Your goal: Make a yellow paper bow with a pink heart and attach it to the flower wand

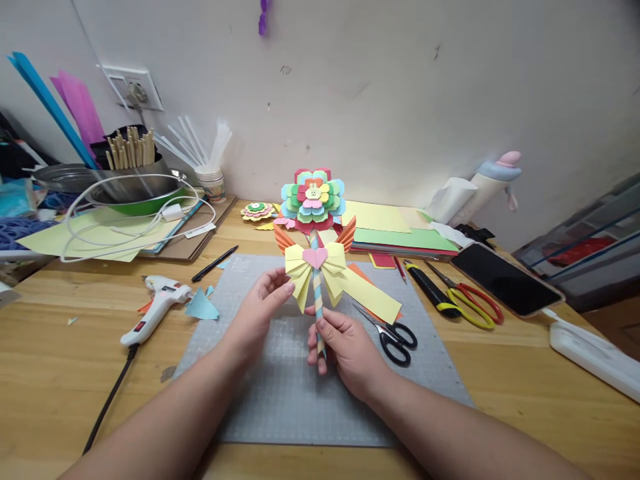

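Note:
A paper wand stands upright above the grey cutting mat (270, 413). Its striped stick (317, 293) carries a layered multicoloured paper flower (313, 195) on top, orange wings below it, and a yellow pleated bow (335, 263) with a pink heart. My right hand (345, 347) is wrapped round the lower part of the stick. My left hand (263, 300) pinches the left edge of the bow between thumb and fingers. Black-handled scissors (395, 340) lie on the mat to the right, beside a yellow paper strip (373, 297).
A white glue gun (160, 303) and blue paper scraps (202, 305) lie at left. At right are a cutter (433, 290), red-yellow scissors (473, 300) and a phone (507, 279). Paper sheets (400, 237) and a cable-draped pan (135, 190) are at the back.

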`<state>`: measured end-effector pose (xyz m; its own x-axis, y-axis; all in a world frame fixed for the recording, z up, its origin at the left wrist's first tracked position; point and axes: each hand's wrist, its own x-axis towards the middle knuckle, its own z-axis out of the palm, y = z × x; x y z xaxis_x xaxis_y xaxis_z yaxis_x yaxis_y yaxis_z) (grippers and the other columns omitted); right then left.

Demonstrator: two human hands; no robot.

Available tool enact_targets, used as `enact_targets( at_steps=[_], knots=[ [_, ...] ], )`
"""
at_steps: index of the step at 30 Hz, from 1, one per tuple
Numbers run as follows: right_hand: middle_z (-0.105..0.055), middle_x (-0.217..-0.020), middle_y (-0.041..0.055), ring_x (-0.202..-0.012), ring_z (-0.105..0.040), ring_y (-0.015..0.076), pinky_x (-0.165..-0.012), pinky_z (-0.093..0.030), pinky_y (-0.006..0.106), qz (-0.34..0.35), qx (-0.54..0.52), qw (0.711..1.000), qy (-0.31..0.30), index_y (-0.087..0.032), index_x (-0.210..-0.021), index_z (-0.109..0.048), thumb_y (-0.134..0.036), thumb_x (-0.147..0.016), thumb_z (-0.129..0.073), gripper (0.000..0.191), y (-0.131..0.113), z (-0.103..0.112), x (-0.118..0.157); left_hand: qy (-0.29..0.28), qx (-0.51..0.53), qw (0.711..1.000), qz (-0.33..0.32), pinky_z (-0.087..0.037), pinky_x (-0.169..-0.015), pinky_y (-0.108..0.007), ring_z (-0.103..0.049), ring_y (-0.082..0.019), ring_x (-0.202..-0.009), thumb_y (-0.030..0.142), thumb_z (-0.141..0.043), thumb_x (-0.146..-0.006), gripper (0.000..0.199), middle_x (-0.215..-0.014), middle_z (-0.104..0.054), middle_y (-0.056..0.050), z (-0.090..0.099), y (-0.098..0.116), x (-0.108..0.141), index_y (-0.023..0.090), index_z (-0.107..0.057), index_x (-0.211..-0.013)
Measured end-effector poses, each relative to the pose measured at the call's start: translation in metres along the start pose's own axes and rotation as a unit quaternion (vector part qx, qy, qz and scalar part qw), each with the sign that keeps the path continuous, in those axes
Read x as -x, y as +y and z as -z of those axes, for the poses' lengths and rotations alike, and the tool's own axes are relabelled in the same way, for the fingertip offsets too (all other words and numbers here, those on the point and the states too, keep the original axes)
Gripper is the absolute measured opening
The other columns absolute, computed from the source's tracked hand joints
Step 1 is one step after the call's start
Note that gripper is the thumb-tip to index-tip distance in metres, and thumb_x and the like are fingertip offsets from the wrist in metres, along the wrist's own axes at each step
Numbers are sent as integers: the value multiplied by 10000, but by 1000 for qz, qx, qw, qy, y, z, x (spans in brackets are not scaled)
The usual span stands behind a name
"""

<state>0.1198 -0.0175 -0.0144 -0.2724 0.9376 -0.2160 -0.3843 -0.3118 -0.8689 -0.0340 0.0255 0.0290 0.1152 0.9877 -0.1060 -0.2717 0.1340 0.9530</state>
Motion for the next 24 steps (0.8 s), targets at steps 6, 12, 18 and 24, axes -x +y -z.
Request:
enact_targets(
  at_steps=[6,12,18,24],
  knots=[
    [-612,-656,-10,-549,-667,149,-416,-510,215,-49,20,998,-40,-140,-1062,-638,-461,-757,-707,448,4,-6,7,-61,7,998,-6,-428,-838,-328,-598,-270,-1027,348,-711,-748,380,-1081,-689,-97,6,14,-1,164,-647,-1074],
    [-617,-648,-10,-548,-667,142,-436,-506,212,-59,39,996,-51,-136,-1057,-650,-466,-744,-715,459,6,-7,9,-54,11,998,4,-456,-753,-306,-640,-240,-880,364,-703,-768,304,-960,-725,-74,7,19,4,164,-686,-996],
    [-612,-630,-12,-513,-651,125,-416,-485,193,-65,55,994,-71,-134,-1037,-682,-462,-744,-716,440,7,-7,9,-59,14,998,30,-459,-556,-276,-621,-195,-627,358,-699,-764,235,-743,-711,-51,6,22,6,146,-714,-863],
    [-611,-630,-14,-512,-649,118,-420,-486,189,-69,62,992,-81,-139,-1043,-685,-464,-747,-712,440,10,-6,8,-66,16,997,33,-473,-524,-278,-612,-186,-586,344,-694,-765,182,-735,-699,-39,9,22,6,167,-698,-806]
  ],
)
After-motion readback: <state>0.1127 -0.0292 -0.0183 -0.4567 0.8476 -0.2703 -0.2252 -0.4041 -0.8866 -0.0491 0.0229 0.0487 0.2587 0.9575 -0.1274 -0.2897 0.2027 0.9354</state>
